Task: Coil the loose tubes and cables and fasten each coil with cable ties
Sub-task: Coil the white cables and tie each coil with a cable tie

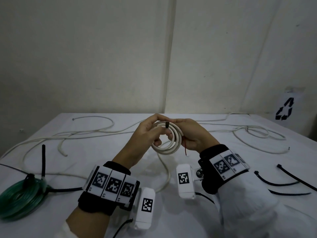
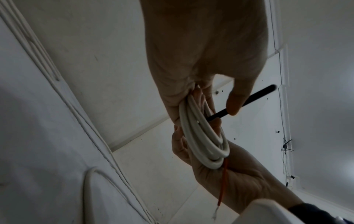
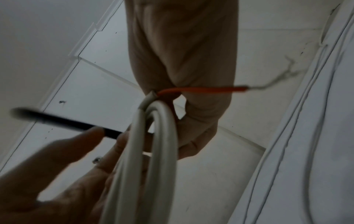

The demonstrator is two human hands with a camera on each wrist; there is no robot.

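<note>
I hold a small white cable coil (image 1: 169, 141) above the table between both hands. My left hand (image 1: 152, 133) grips the coil's left side, and its thumb and finger sit on a black cable tie (image 1: 167, 125) threaded through the coil. In the left wrist view the cable tie (image 2: 249, 100) sticks out past the thumb, across the coil (image 2: 201, 136). My right hand (image 1: 188, 134) grips the coil's right side. A bare red wire end (image 1: 185, 149) hangs from that grip, and the right wrist view shows the wire end (image 3: 201, 89) beside the coil (image 3: 153, 151).
A green tube coil (image 1: 20, 198) bound with black ties lies at the near left of the white table (image 1: 103, 160). Loose white cables sprawl at the far left (image 1: 96, 131) and far right (image 1: 257, 133). Spare black cable ties (image 1: 291, 177) lie at the near right.
</note>
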